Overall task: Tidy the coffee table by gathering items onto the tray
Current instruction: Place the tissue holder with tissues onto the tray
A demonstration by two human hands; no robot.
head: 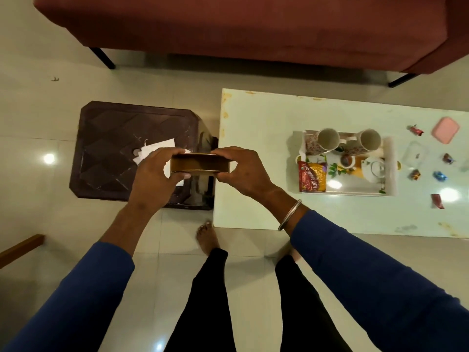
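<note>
You are partway through, by the look of it. The tray [390, 163] on the coffee table [258, 123] already carries two mugs [327, 139] lying on their sides, a red and yellow snack packet [311, 177], a small white teapot [373, 168] and a small round dark item that is too small to name. Your left hand [152, 171] and right hand [243, 168] both grip a flat brown box [200, 165], fingers curled over its top edge and thumbs under it, one hand at each end; you hold it in the air off the table's left end, above the dark stool [114, 138] with white papers [157, 146] on it. What is left, as I judge it, is this box and the loose things on the table to the right of the tray: a pink case [445, 130], a clear container [415, 154] just beside the tray's right wall, and several wrapped sweets [414, 174] scattered around them, well apart from your hands.
</note>
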